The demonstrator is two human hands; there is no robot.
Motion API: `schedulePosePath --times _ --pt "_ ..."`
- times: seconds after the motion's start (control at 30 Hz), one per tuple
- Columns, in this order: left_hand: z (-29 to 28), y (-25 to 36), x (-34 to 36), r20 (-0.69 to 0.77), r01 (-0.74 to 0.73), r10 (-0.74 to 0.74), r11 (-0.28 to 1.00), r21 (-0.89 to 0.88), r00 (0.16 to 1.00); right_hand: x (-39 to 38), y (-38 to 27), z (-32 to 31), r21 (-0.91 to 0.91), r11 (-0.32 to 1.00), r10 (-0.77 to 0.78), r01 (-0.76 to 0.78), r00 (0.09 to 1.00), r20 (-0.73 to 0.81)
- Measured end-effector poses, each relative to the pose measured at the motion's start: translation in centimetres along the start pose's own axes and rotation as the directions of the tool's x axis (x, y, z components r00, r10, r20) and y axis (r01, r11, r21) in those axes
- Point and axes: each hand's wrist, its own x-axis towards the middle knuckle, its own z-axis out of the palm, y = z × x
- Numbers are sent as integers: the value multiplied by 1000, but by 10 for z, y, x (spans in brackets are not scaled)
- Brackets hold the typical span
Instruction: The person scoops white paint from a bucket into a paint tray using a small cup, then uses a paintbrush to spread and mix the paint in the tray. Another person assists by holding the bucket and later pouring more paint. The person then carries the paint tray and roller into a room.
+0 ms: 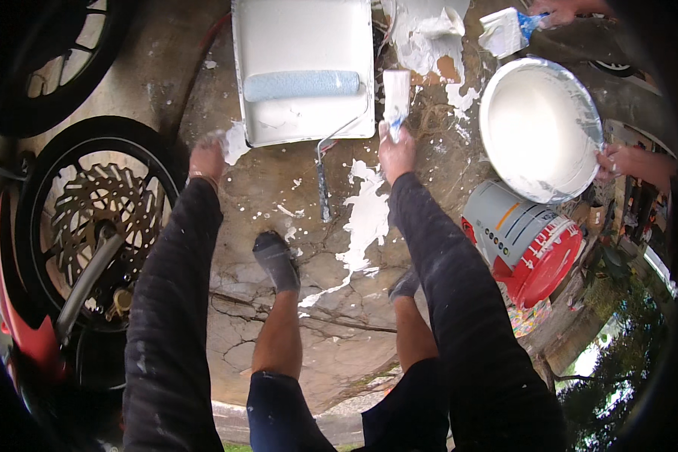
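My right hand [396, 156] grips a paintbrush [396, 94], its broad bristles coated white and pointing away from me. The brush is just right of a paint tray [239, 90] holding white paint. Across that tray lies a pale blue paint roller [301, 85], its wire frame and dark handle [324, 188] hanging over the near edge. Left of the tray's near corner is my left hand [206, 160], blurred at the fingers, so its grip is unclear. A white patch [236, 143] shows beside it.
At right, another person's hand [616, 162] touches a basin [505, 71] of white paint; a hand above holds a second paintbrush [502, 34]. A grey paint bucket with red [516, 226] lies tilted below. Motorcycle wheels [98, 132] stand at left. White paint [368, 218] is spilled on cracked concrete.
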Motion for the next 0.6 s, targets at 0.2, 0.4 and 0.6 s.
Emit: schedulePosePath --times 0.2,0.4,0.6 --pt "-42 42 42 45 509 -539 760 -405 841 -14 -38 -12 96 994 -65 55 993 99" --pt "-104 140 40 -9 173 -186 933 -316 983 -92 -27 -47 188 980 22 -70 968 248" --pt "-88 172 72 165 205 -178 966 -161 970 -154 -35 -79 130 934 228 -332 837 497"
